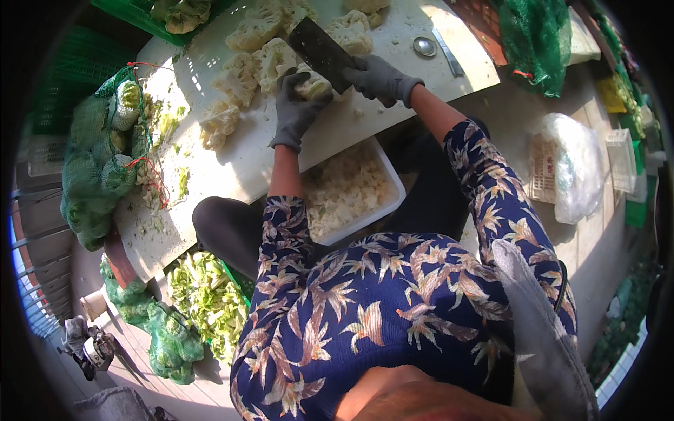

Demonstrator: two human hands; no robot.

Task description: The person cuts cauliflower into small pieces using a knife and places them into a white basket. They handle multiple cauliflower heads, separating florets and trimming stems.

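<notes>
My left hand (300,108), in a grey glove, grips a piece of cauliflower (314,87) above the near part of the white tabletop (337,131). My right hand (380,79), gloved alike, is closed round the handle of a cleaver (319,50). The dark, broad blade slants up and left, beside and partly over the held piece; whether it touches cannot be told. Several cauliflower heads (239,79) lie beyond and left of my left hand. Below the table edge, between my legs, a white plastic tub (392,202) holds cut cauliflower pieces (347,194).
Green mesh sacks of cauliflower (87,173) lie at the table's left end, beside leaf scraps (168,126). A round metal lid or dish (424,47) and a flat metal blade (447,51) lie at right. Trimmed leaves (208,300) fill a green crate below left. Plastic-wrapped goods (576,168) stand right.
</notes>
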